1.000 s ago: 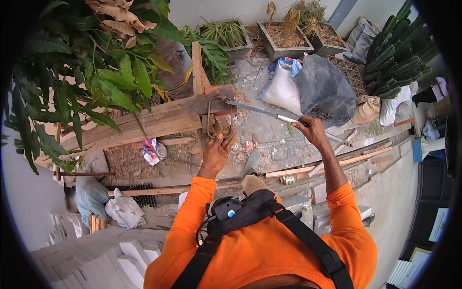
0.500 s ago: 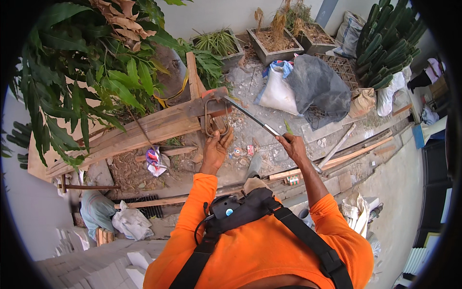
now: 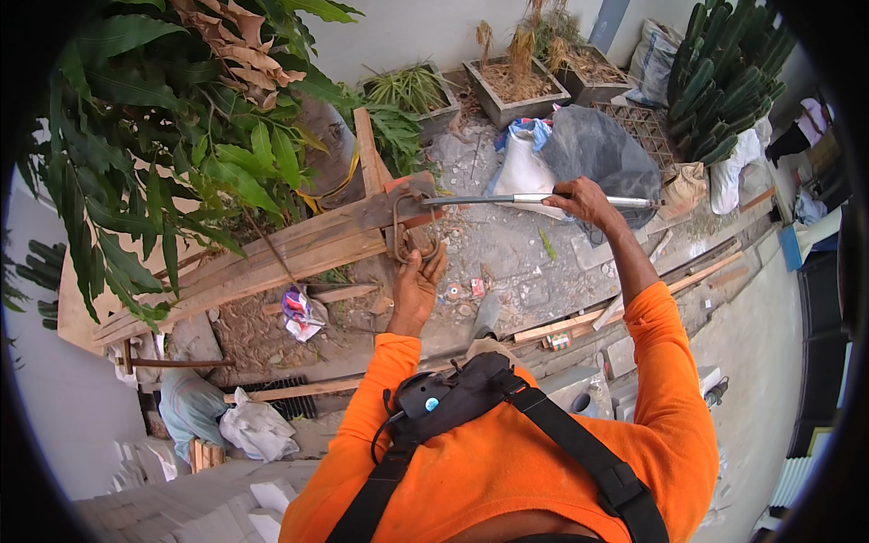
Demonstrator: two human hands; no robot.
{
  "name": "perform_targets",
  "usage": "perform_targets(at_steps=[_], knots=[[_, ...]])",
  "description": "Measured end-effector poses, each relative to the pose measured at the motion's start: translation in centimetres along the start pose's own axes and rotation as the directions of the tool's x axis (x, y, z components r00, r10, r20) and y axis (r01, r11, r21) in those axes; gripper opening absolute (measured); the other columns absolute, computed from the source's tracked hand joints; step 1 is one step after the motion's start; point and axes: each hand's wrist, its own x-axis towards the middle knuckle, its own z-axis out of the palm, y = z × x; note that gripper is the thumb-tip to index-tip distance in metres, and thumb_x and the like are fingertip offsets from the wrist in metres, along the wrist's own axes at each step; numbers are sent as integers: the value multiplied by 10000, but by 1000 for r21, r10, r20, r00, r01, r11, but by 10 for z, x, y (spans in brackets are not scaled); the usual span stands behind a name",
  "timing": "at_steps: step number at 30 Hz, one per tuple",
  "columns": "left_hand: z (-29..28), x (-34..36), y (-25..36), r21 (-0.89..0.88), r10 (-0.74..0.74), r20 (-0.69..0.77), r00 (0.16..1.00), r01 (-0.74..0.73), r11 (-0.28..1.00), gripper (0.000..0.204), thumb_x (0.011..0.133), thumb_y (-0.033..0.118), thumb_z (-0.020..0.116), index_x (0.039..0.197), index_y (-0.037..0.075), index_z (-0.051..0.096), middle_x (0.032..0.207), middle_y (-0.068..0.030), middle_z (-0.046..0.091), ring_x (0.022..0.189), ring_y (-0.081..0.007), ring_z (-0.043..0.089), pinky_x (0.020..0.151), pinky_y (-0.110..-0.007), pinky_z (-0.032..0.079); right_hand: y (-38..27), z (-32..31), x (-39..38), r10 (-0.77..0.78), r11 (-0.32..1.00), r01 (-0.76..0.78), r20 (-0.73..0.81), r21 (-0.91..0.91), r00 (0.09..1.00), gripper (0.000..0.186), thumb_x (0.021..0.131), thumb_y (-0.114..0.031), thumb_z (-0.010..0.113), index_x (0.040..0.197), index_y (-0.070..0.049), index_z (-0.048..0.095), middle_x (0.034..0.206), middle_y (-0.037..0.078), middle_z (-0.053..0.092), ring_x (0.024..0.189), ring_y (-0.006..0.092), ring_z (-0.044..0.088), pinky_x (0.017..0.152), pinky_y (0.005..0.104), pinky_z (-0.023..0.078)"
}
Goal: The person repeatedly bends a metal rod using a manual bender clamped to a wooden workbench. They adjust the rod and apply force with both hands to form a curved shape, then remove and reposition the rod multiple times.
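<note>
My sleeves (image 3: 647,344) are bright orange, crossed by black harness straps (image 3: 579,452). The bar (image 3: 534,199) in my right grip, upper centre of the frame, is grey metal. The rusty brown clamp (image 3: 412,231) sits on weathered brown planks (image 3: 272,258). Upper left: green leaves (image 3: 181,163), some dried tan. Upper right: a white sack (image 3: 525,167) beside a dark grey sack (image 3: 602,149).
</note>
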Motion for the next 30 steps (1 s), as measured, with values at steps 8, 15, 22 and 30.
perform_targets(at_steps=[8, 15, 22, 30], knots=[[-8, -2, 3, -7, -6, 28, 1000, 6, 1000, 343, 1060, 234, 612, 1224, -66, 581, 1334, -232, 636, 1324, -354, 597, 1136, -438, 509, -44, 23, -53, 174, 982, -184, -158, -50, 972, 620, 866, -684, 683, 868, -72, 778, 644, 152, 663, 676, 380, 683, 626, 460, 515], [-4, 0, 4, -15, -47, 53, 997, 48, 999, 357, 1051, 250, 628, 1226, -60, 595, 1350, -237, 631, 1313, -364, 605, 1137, -448, 507, -55, 37, -75, 278, 954, -296, -230, -47, 933, 628, 842, -710, 680, 853, -90, 781, 636, 133, 661, 677, 365, 684, 614, 473, 504], [-6, -2, 13, 139, -21, 38, 999, 16, 990, 343, 1056, 240, 622, 1242, -37, 541, 1374, -189, 602, 1330, -357, 586, 1194, -449, 468, -22, 40, -57, 210, 978, -204, -185, 50, 960, 702, 848, -771, 633, 809, -80, 749, 676, 148, 670, 715, 385, 685, 631, 497, 499], [56, -16, -1, 499, 39, 170, 985, -120, 858, 237, 1060, 213, 619, 1187, 23, 558, 1333, -161, 652, 1262, -305, 645, 1067, -394, 561, -54, 5, -57, 233, 891, -140, -169, 432, 958, 797, 775, -784, 724, 896, 4, 751, 691, 170, 675, 664, 336, 653, 638, 479, 479]])
